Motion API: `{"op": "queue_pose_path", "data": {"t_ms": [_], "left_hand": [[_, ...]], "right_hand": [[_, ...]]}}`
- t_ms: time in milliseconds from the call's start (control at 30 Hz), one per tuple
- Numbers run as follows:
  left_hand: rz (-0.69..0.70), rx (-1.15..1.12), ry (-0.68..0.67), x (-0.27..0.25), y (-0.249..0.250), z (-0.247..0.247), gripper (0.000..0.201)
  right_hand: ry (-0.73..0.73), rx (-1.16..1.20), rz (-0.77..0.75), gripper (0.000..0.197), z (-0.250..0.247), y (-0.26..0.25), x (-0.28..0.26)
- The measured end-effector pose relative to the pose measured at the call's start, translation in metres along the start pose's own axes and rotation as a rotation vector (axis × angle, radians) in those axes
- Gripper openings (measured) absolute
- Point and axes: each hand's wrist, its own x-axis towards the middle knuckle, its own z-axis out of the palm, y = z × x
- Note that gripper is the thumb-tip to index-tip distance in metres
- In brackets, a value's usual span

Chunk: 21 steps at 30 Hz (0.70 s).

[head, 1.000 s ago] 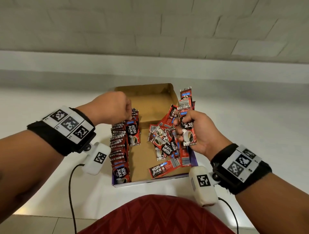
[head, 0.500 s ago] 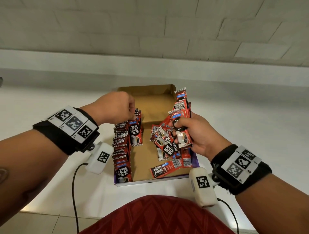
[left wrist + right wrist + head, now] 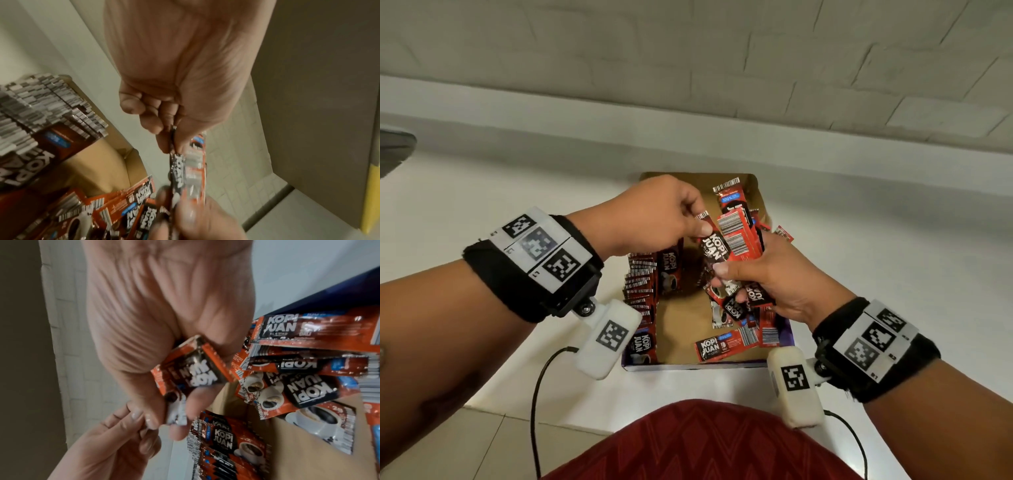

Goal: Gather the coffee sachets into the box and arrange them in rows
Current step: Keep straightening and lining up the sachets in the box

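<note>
An open cardboard box (image 3: 681, 329) lies on the white surface in front of me. Along its left wall stands a neat row of red-and-black coffee sachets (image 3: 640, 291) (image 3: 41, 113) (image 3: 222, 447). Loose sachets (image 3: 726, 342) (image 3: 298, 386) lie jumbled on the right side of the box. My right hand (image 3: 767, 274) (image 3: 156, 402) grips a bunch of sachets (image 3: 739, 233) (image 3: 191, 374) above the box. My left hand (image 3: 674, 219) (image 3: 174, 134) pinches the top of the front sachet (image 3: 714, 246) (image 3: 179, 165) of that bunch.
A white ledge (image 3: 859, 154) and a brick-patterned wall (image 3: 688, 61) rise behind the box. My red-clothed lap (image 3: 698, 445) is just below the box's near edge. Cables (image 3: 537, 394) hang from both wrist cameras. A grey object (image 3: 393, 150) shows at the far left.
My left hand has left the standing row and moved right to pinch a sachet in the right hand's bunch. The right hand with its bunch has stayed above the box.
</note>
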Motion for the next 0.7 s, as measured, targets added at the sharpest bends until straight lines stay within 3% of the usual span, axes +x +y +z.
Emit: {"op": "queue_pose_path", "data": {"t_ms": [133, 300, 367, 433, 533, 700], "left_hand": [[-0.044, -0.061, 0.093, -0.004, -0.01, -0.008, 0.02], [-0.052, 0.012, 0.243, -0.007, -0.012, -0.02, 0.015], [-0.09, 0.101, 0.218, -0.006, -0.015, -0.025, 0.017], [-0.12, 0.214, 0.143, -0.003, -0.02, -0.022, 0.02], [-0.112, 0.401, 0.019, 0.003, -0.027, -0.007, 0.02], [-0.109, 0.529, -0.038, 0.012, -0.042, 0.006, 0.023]], "right_hand": [[0.02, -0.125, -0.004, 0.035, -0.008, 0.0, 0.001], [0.173, -0.206, -0.013, 0.024, -0.007, 0.004, 0.011], [0.284, -0.296, -0.029, 0.012, -0.006, 0.01, 0.014], [0.358, -0.409, -0.068, 0.012, -0.003, 0.016, 0.017], [0.336, -0.514, -0.069, 0.029, 0.009, 0.02, 0.023], [0.247, -0.523, 0.038, 0.031, 0.035, 0.037, 0.043]]}}
